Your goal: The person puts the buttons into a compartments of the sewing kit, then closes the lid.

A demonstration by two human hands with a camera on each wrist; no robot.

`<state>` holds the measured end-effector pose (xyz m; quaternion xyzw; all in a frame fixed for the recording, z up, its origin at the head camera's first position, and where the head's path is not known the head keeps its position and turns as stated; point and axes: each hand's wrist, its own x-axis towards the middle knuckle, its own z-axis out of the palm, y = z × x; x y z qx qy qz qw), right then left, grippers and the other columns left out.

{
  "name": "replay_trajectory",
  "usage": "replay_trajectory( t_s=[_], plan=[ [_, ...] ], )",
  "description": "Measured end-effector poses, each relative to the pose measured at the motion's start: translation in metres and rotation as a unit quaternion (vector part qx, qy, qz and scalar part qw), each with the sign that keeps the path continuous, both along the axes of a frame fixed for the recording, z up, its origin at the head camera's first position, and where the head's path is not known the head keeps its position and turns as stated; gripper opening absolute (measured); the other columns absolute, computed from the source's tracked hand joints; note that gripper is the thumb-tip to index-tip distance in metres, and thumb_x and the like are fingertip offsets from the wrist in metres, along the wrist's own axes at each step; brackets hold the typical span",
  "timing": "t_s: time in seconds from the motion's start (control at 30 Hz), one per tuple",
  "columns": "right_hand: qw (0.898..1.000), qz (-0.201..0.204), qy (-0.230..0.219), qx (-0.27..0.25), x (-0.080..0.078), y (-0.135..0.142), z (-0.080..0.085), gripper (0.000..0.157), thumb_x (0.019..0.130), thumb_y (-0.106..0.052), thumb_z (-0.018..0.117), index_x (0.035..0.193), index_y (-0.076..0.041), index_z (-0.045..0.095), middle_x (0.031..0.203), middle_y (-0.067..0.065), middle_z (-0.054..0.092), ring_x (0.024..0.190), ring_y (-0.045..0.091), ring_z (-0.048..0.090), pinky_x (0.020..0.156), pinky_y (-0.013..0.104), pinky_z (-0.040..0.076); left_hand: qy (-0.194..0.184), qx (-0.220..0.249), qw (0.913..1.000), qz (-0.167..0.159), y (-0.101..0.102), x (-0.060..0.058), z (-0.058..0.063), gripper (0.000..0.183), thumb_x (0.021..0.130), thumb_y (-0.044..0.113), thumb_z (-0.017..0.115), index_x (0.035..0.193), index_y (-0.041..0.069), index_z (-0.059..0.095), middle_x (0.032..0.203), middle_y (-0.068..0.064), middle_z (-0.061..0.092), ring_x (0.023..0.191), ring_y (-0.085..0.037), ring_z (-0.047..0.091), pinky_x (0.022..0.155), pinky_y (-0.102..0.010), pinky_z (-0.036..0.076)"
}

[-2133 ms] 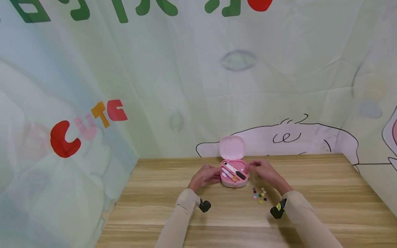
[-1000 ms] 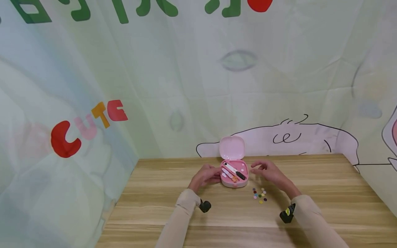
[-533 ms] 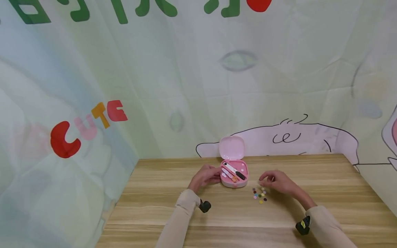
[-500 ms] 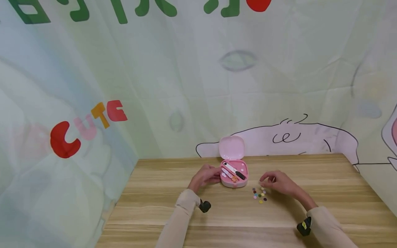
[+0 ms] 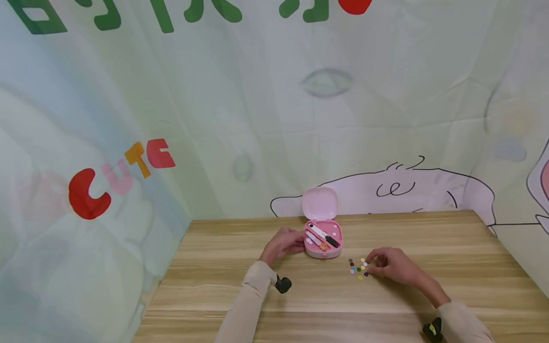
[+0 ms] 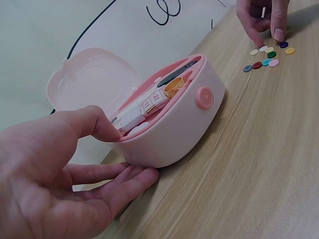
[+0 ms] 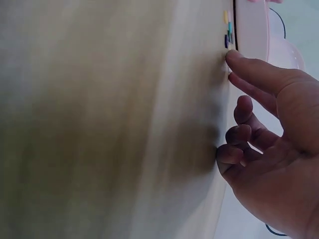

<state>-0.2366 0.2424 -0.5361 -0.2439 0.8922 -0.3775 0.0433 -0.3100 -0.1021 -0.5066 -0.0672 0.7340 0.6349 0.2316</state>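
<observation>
A pink sewing box point(image 5: 323, 255) stands on the table with its lid raised. My left hand point(image 5: 284, 242) holds its left side, thumb at the rim and fingers low against the wall, as the left wrist view shows. Inside lie a folded tape measure point(image 6: 149, 103), a gold ring-shaped piece point(image 6: 174, 87) and a black-handled tool point(image 5: 331, 242). Several small coloured buttons point(image 6: 271, 62) are scattered right of the box. Over their right edge is my right hand point(image 5: 396, 267), thumb and forefinger apart close to a white button point(image 6: 263, 49). No button shows between its fingers.
The wooden table point(image 5: 309, 295) runs back to a printed cloth backdrop point(image 5: 240, 119). The raised lid point(image 5: 320, 203) is at the box's back, near the cloth.
My right hand has left the box's right side and moved right and nearer, down to the buttons. My left hand and the box have stayed in place.
</observation>
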Motion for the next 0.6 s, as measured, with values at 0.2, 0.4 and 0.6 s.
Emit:
replay_trajectory(
  t_s=[0.2,0.4,0.6],
  plan=[
    [1.0,0.001,0.029,0.001,0.0038,-0.0026,-0.0028,0.01,0.088,-0.014,0.083,0.095,-0.018,0.077,0.078,-0.011,0.059,0.072,0.004,0.05,0.06,0.023,0.046,-0.001,0.003,1.0,0.0,-0.0002,-0.0003,0.0002,0.025,0.102,0.018,0.068,0.11,-0.005,0.071,0.099,-0.014,0.075,0.086,-0.019,0.07,0.086,-0.036,0.063],
    [0.999,-0.002,0.038,-0.003,0.0045,-0.004,-0.0055,0.011,0.088,-0.012,0.083,0.095,-0.017,0.077,0.08,-0.012,0.061,0.072,0.004,0.052,0.062,0.023,0.049,0.0,0.004,1.0,0.001,0.0,0.0001,0.0006,0.026,0.102,0.017,0.068,0.111,-0.007,0.071,0.1,-0.015,0.075,0.087,-0.019,0.07,0.089,-0.039,0.062],
    [0.999,-0.004,0.047,-0.001,0.0044,-0.0048,-0.0052,0.019,0.09,-0.011,0.081,0.108,-0.011,0.076,0.073,-0.011,0.056,0.066,0.003,0.048,0.058,0.023,0.045,0.0,0.014,0.9999,-0.002,0.0,0.0005,0.0009,0.024,0.102,0.015,0.067,0.109,-0.007,0.071,0.098,-0.015,0.074,0.086,-0.019,0.07,0.089,-0.038,0.062]
  ],
)
